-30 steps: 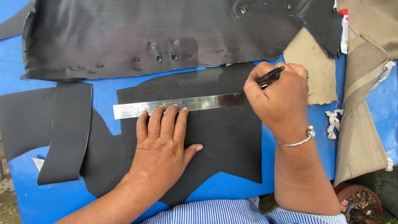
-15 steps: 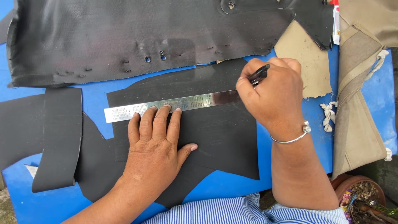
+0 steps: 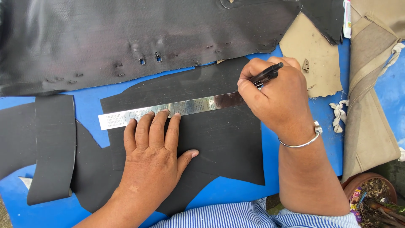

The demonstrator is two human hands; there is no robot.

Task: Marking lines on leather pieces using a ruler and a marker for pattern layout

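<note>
A steel ruler (image 3: 173,110) lies across a flat black leather panel (image 3: 219,143) on the blue tabletop (image 3: 88,114), its long axis running left to right and rising slightly toward the right. The left hand (image 3: 154,156) is spread flat just below the ruler's middle, fingertips pressing its lower edge. The right hand (image 3: 278,95) is closed around a black pen (image 3: 263,76) at the ruler's right end, the tip hidden behind the fingers near the upper edge. A large sheet of black leather (image 3: 126,38) lies beyond the ruler; tan cloth pieces (image 3: 314,57) sit to its right.
</note>
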